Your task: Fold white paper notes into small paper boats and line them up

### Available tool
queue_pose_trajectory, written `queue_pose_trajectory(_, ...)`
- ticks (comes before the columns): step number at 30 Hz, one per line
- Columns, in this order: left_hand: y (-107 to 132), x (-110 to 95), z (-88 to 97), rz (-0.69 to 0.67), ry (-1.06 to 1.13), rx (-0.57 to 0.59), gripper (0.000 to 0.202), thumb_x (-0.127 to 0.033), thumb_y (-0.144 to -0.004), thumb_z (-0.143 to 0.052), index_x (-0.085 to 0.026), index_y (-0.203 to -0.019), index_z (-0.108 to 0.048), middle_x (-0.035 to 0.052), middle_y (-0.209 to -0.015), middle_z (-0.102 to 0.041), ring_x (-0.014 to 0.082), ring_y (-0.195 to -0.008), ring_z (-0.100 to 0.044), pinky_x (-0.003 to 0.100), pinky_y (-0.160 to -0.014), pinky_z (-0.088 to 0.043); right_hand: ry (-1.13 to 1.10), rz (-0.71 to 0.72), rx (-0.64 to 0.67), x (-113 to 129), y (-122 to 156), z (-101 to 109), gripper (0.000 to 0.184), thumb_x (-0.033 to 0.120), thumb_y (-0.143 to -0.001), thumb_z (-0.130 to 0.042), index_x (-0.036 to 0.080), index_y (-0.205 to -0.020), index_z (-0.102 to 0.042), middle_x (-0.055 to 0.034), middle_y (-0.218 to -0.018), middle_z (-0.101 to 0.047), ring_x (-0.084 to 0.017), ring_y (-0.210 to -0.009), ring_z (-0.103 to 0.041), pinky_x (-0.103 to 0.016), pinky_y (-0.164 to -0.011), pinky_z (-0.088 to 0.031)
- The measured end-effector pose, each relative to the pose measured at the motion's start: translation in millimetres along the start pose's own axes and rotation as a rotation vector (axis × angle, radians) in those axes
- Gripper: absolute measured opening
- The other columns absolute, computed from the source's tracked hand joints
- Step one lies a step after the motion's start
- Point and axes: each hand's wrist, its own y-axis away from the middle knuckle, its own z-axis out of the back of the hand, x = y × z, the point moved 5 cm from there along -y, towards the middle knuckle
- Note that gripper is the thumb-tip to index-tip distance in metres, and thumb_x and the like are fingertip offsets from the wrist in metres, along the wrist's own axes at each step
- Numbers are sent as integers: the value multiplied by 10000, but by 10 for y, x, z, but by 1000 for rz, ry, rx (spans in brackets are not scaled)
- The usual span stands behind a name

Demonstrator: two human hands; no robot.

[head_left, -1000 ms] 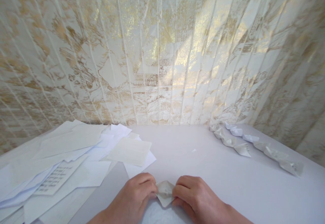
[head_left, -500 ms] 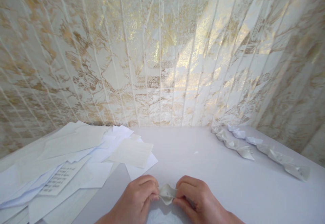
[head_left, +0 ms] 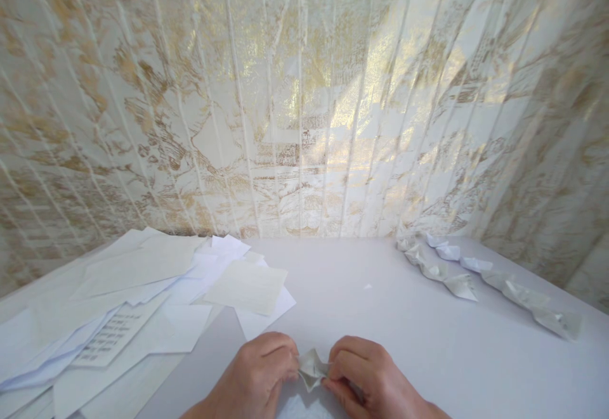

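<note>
A small folded piece of white paper (head_left: 311, 368) sits just above the white table (head_left: 380, 336) at the bottom centre, pinched from both sides. My left hand (head_left: 259, 374) grips its left edge with curled fingers. My right hand (head_left: 373, 378) grips its right edge the same way. Most of the folded paper is hidden between my fingers; only its middle shows, crumpled and pointed at the bottom.
A loose pile of white paper sheets (head_left: 118, 305) covers the table's left side, one printed with text. Two rows of small folded paper shapes (head_left: 457, 273) lie at the back right. A gold-patterned curtain (head_left: 304, 102) hangs behind the table.
The folded paper has been pressed narrower between my hands, and its shape has become more bunched. My hands have shifted slightly lower in view.
</note>
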Motion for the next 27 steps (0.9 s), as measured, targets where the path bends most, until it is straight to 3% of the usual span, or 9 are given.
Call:
queue_pose_trajectory(4,18,74,-23,238,182,-23,187,-115,-789,-498,-225,-928,-556,25,-829,-596,137,-707,-555,221,-654,-435,20,-30,-65,-10,5,23,254,158,-834,-417,150,-611,-537,-62,-600,-563,-120,-520,-494,-183,-472,-373)
queue_pose_trajectory(7,69,146,-124,533,599,-129,538,-294,-718,-647,-276,-1185,-380,47,-1006,-551,141,-710,-558,233,-603,-445,42,-28,-135,-21,12,27,248,161,-848,-419,144,-647,-562,-63,-607,-565,-121,-524,-506,-184,-483,-388)
queue_pose_trajectory(9,83,139,-230,677,898,-171,657,-441,-639,-698,-266,-1179,-367,53,-1005,-533,147,-719,-556,246,-602,-441,77,-16,-178,-19,15,22,248,177,-861,-423,147,-659,-564,-58,-600,-561,-122,-520,-509,-186,-487,-393)
queue_pose_trajectory(12,31,61,-306,747,1079,-137,538,-477,-589,-725,-174,-982,-517,45,-859,-570,163,-760,-544,254,-661,-412,172,64,-201,43,19,-7,303,219,-890,-393,163,-635,-546,-46,-571,-558,-121,-497,-503,-189,-472,-385)
queue_pose_trajectory(16,-17,33,-264,825,1046,-100,371,-436,-643,-699,-121,-800,-580,-13,-642,-515,93,-575,-433,201,-514,-307,231,95,-199,101,49,-51,385,420,-910,-323,182,-686,-527,-15,-530,-535,-122,-454,-473,-206,-445,-360)
queue_pose_trajectory(18,-6,54,-246,886,1016,-89,376,-457,-641,-688,-110,-746,-589,-30,-577,-477,81,-528,-383,203,-489,-274,110,-7,-201,58,64,-47,453,587,-849,-305,191,-789,-516,12,-539,-500,-117,-444,-442,-206,-435,-351)
queue_pose_trajectory(20,10,77,-240,944,970,-79,398,-487,-630,-680,-106,-707,-592,-41,-536,-446,78,-499,-358,206,-470,-254,-105,-178,-187,-18,67,-47,483,650,-798,-329,194,-863,-474,43,-548,-440,-107,-443,-410,-194,-426,-343)
queue_pose_trajectory(23,7,90,-227,970,855,-60,417,-509,-622,-669,-102,-676,-597,-54,-500,-417,68,-459,-323,203,-434,-218,-382,-435,-133,-88,44,-82,340,521,-795,-427,185,-849,-422,80,-523,-356,-91,-429,-357,-180,-412,-307)
queue_pose_trajectory(27,-18,93,-199,937,692,-29,349,-459,-633,-652,-124,-614,-556,-57,-491,-429,70,-440,-328,202,-422,-226,-441,-646,-5,-69,-13,-153,186,329,-727,-492,184,-639,-414,77,-495,-344,-76,-439,-322,-180,-411,-247)
